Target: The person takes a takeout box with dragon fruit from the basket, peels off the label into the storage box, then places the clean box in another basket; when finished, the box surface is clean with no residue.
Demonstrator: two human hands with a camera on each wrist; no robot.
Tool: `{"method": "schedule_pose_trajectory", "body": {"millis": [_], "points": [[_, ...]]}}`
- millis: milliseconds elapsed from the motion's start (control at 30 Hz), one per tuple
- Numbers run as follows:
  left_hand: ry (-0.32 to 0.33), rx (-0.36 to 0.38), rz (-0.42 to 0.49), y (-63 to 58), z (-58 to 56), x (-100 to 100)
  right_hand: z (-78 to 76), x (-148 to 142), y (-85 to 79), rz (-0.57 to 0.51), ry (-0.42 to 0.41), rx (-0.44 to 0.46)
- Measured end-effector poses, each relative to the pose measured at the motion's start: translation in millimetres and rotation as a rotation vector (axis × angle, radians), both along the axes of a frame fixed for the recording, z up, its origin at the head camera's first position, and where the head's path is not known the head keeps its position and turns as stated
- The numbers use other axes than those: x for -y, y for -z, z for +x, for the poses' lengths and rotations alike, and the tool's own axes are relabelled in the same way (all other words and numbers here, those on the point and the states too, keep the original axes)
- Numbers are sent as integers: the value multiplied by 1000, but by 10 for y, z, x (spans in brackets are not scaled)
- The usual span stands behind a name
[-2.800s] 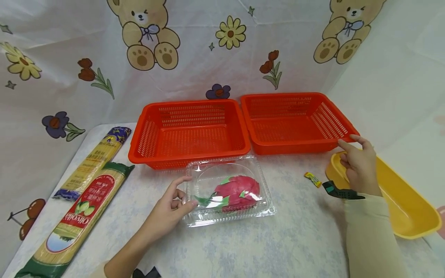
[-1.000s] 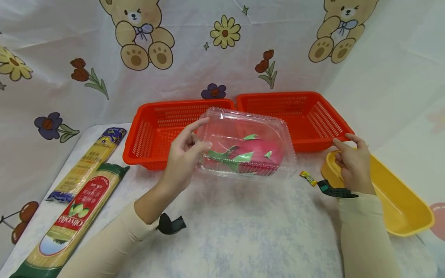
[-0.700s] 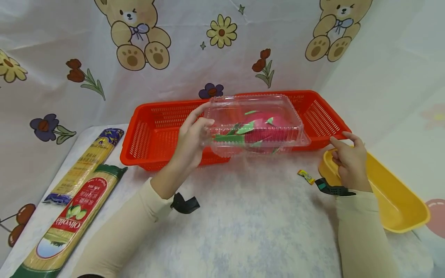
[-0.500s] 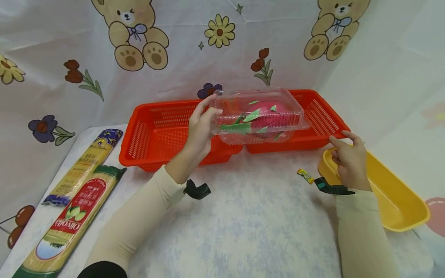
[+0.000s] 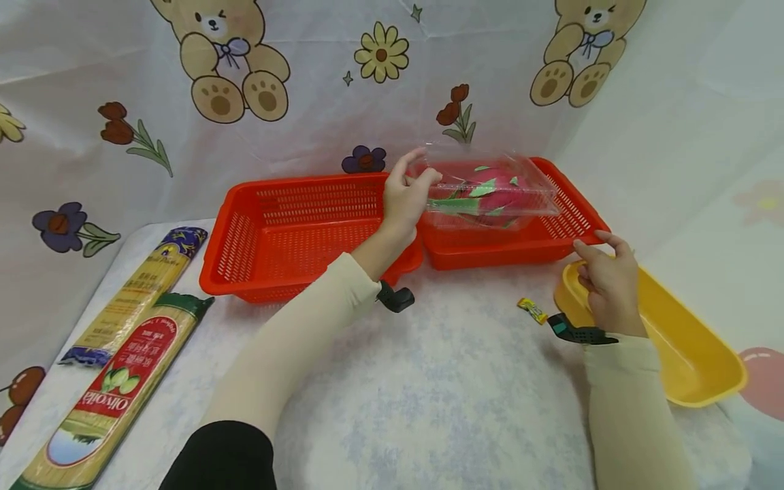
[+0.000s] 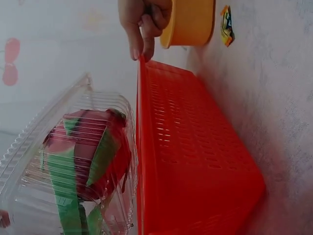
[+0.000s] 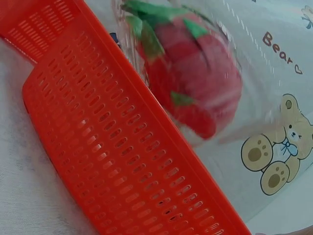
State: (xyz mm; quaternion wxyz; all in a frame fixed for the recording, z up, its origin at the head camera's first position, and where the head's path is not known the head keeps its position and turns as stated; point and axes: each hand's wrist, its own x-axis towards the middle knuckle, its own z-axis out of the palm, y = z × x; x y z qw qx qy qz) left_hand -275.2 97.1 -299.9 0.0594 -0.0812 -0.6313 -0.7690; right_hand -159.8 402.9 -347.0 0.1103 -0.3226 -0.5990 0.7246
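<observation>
My left hand [image 5: 404, 204] grips the left end of a clear plastic clamshell box [image 5: 449, 158], thumb on the near side. Inside it lies a pink and green dragon fruit [image 5: 507, 196]. The box hangs over the right red basket [image 5: 490, 257]; in the left wrist view the dragon fruit [image 6: 88, 152] is above the basket's rim [image 6: 142, 122], and the right wrist view agrees. My right hand [image 5: 612, 289] pinches that basket's front right corner with thumb and fingertips. The left hand's far fingers are partly hidden behind the box.
A second red basket [image 5: 263, 294] stands directly left. A yellow tub [image 5: 686, 340] lies by the right forearm, with a small wrapped candy [image 5: 532, 310] beside it. Two pasta packets, a blue-ended one [image 5: 137, 292] and a green-ended one [image 5: 122, 384], lie at left. A printed cloth backs the table.
My left hand has lifted the clamshell box off the table and carried it right and away from me, over the right basket. My right hand stays at the basket corner.
</observation>
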Motion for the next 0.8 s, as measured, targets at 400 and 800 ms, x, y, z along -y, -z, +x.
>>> {"method": "schedule_pose_trajectory", "body": {"millis": [400, 800], "points": [[-47, 98, -230, 155, -234, -352, -13, 53, 58, -21, 14, -22], [-53, 127, -319, 260, -270, -570, 21, -8, 11, -26, 16, -55]]}}
